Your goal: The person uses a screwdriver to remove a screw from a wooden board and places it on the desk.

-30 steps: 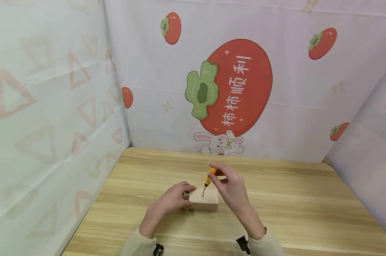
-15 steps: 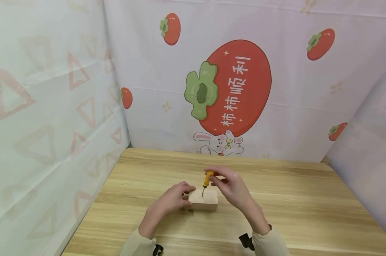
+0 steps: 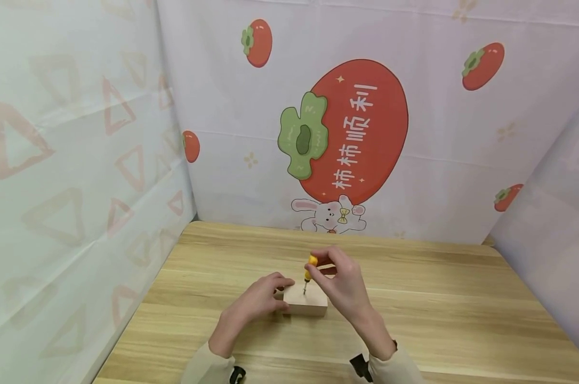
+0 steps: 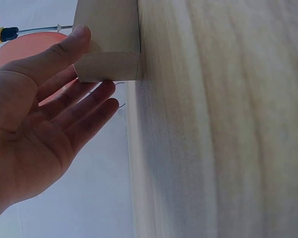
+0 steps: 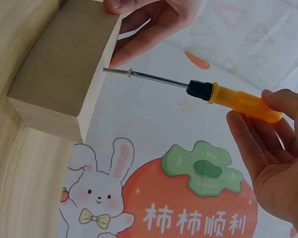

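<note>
A pale wooden block lies on the table. My left hand grips its left end, thumb on the near side and fingers on the far side. A screw stands in the block's top face, most of its thread showing. On the screw's head sits the tip of a screwdriver with a yellow handle, black collar and thin metal shaft. My right hand pinches the handle near its end between thumb and fingers. In the left wrist view the left thumb presses against the block's side.
The wood-grain table extends around the block. Behind it hangs a white cloth printed with persimmons and a rabbit. Another cloth with red triangles borders the left side, and a pale one the right.
My right hand has shifted and turned around the screwdriver handle, and the tool stands more upright than a second ago. My left hand and the block stay in place.
</note>
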`<state>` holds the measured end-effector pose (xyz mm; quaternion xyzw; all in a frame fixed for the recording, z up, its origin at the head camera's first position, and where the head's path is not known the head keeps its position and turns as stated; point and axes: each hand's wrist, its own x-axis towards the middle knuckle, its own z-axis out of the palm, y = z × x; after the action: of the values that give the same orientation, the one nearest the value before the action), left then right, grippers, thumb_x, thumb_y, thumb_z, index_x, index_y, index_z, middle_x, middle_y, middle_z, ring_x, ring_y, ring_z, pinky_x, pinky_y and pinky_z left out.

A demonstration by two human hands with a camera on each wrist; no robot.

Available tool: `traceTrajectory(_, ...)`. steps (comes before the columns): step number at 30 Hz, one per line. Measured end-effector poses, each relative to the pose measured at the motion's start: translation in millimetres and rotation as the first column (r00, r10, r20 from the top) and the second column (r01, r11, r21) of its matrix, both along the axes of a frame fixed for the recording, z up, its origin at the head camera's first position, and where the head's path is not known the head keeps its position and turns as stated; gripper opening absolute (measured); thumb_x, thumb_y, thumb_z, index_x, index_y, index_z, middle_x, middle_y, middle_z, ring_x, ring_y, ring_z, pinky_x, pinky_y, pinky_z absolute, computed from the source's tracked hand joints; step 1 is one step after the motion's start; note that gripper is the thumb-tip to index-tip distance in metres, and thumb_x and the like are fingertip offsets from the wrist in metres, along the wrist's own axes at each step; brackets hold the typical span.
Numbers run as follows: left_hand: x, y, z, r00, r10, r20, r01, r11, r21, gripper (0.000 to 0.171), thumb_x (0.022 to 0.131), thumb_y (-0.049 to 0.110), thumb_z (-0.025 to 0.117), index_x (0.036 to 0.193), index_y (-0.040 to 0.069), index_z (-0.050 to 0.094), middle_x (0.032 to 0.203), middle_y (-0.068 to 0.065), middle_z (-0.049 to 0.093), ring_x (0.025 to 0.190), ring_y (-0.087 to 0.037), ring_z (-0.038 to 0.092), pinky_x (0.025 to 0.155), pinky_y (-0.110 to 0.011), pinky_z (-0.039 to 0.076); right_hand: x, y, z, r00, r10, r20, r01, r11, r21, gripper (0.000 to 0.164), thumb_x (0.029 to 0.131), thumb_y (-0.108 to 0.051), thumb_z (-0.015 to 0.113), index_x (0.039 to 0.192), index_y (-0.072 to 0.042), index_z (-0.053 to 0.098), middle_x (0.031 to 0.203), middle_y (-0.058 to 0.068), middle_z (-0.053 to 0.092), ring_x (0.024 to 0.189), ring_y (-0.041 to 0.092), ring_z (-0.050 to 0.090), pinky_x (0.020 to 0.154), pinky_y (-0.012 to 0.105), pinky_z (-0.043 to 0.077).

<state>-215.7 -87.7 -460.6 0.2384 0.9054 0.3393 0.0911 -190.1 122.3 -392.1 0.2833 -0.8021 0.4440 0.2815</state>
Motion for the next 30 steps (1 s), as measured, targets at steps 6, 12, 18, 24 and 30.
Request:
traceTrajectory(6,-0.4,0.3,-0.9,1.0,0.003,0.004,-0.003,1.0,-0.004,0.052,0.084,0.022,0.08,0.133,0.011,0.063,0.122,-0.002,0.064,0.114,-0.023,0.061,0.097,-0.044,0.051,-2.9,1.2,0.3,1.0,0.023,0.016,-0.023,1.0,-0.022,0.023,0.082,0.002,0.077,0.103,-0.005,0.069,0.094,0.004,0.071,0.08,0.017,0.072,0.066,0.029,0.061)
traceTrajectory(12,-1.8,0.6,-2.4,1.0,0.001,0.01,-0.001,1.0,0.0,0.052,0.084,0.022,0.079,0.133,0.011,0.063,0.123,-0.002,0.064,0.115,-0.023,0.061,0.097,-0.044,0.051,-2.7,2.8,3.5,0.991,0.059,0.118,-0.057,0.998,-0.018,0.026,0.088,0.003,0.071,0.111,-0.007,0.07,0.099,0.006,0.073,0.088,0.018,0.073,0.072,0.024,0.06)
traceTrajectory(18,-1.8,0.4,-1.9,1.0,0.001,0.005,-0.001,1.0,-0.009,0.052,0.085,0.022,0.079,0.133,0.011,0.063,0.123,-0.002,0.064,0.114,-0.023,0.061,0.097,-0.044,0.051,-2.4,1.8,5.0,0.987,0.064,0.144,-0.066,0.998,0.007,0.027,0.087,-0.002,0.073,0.113,-0.01,0.07,0.105,0.004,0.072,0.091,0.017,0.072,0.074,0.023,0.059)
traceTrajectory(24,-0.1,1.1,1.4,1.0,0.001,0.015,-0.001,1.0,0.003,0.052,0.084,0.022,0.079,0.133,0.01,0.063,0.122,-0.002,0.064,0.115,-0.024,0.061,0.097,-0.045,0.051,-3.4,-1.7,0.9,1.0,-0.01,0.03,0.009,1.0,0.024,0.029,0.081,-0.007,0.08,0.108,-0.009,0.07,0.098,0.001,0.067,0.084,0.012,0.07,0.068,0.026,0.06)
traceTrajectory(30,0.4,1.2,2.6,1.0,0.003,0.019,-0.003,1.0,0.003,0.053,0.084,0.021,0.079,0.133,0.01,0.063,0.122,-0.002,0.064,0.114,-0.024,0.061,0.096,-0.044,0.051,-5.0,-1.1,2.3,0.998,0.024,0.049,-0.024,1.0,-0.007,0.028,0.082,-0.005,0.079,0.107,-0.006,0.069,0.095,0.004,0.071,0.081,0.014,0.071,0.068,0.027,0.06)
